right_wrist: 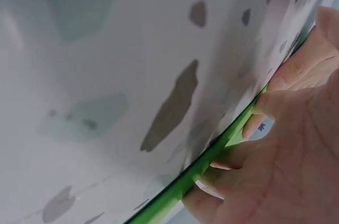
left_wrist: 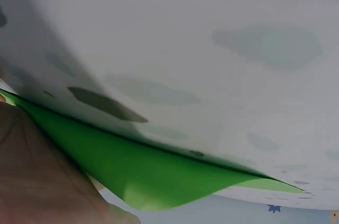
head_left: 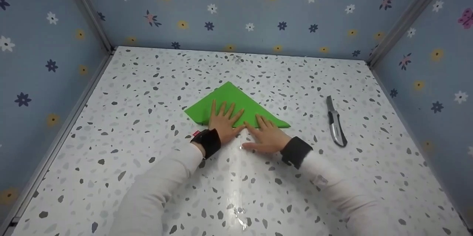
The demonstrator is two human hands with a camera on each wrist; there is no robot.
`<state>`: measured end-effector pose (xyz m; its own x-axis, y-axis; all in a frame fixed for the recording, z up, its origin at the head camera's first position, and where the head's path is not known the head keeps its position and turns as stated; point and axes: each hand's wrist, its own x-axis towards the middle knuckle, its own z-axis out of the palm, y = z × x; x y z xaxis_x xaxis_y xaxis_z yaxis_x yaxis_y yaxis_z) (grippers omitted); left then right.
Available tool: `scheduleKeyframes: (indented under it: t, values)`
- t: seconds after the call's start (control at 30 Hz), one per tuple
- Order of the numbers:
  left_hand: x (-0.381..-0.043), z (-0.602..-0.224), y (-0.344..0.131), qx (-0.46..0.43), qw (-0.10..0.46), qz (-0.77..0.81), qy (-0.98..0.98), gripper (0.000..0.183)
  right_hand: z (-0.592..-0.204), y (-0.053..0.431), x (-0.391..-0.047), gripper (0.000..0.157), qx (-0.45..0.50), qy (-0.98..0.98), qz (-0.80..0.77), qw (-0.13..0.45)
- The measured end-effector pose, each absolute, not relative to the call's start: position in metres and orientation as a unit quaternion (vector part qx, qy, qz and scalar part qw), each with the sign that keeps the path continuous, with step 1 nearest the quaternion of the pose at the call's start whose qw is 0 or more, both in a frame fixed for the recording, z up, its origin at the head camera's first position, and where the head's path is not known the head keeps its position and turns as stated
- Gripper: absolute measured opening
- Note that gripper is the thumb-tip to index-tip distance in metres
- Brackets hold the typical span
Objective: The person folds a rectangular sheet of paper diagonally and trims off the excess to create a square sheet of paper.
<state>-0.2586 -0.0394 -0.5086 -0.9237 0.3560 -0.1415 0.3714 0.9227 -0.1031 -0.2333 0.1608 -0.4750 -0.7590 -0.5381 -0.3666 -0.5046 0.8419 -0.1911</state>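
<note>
A sheet of green paper [head_left: 236, 93], folded into a triangle, lies on the speckled tabletop with its long folded edge toward me. My left hand [head_left: 223, 119] rests on its left part, fingers straight and spread. On the right, my right hand [head_left: 269, 138] touches the near edge with straightened fingers, its thumb on the table. In the left wrist view the left end of the paper [left_wrist: 143, 173] bows up off the table beside the hand [left_wrist: 42, 171]. The right wrist view has the right hand [right_wrist: 280, 155] along the green fold [right_wrist: 196, 173].
A utility knife [head_left: 336, 123] with its blade out lies on the table to the right of the paper. Clear tape [head_left: 234, 191] runs down the table's front middle. Flower-patterned panels [head_left: 251, 10] wall the back and both sides.
</note>
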Motion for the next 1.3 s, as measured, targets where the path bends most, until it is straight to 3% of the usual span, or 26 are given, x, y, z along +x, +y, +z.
scheduleKeyframes:
  t: [0.6,1.3]
  values:
    - [-0.208,-0.498,-0.044,0.223,0.077,0.004,0.972,0.066,-0.48,0.162,-0.237,0.09,-0.287,0.936,-0.029,0.199]
    - [-0.206,-0.496,-0.045,0.228,0.088,0.026,0.969,0.065,-0.478,0.162,-0.225,0.092,-0.286,0.943,-0.006,0.169]
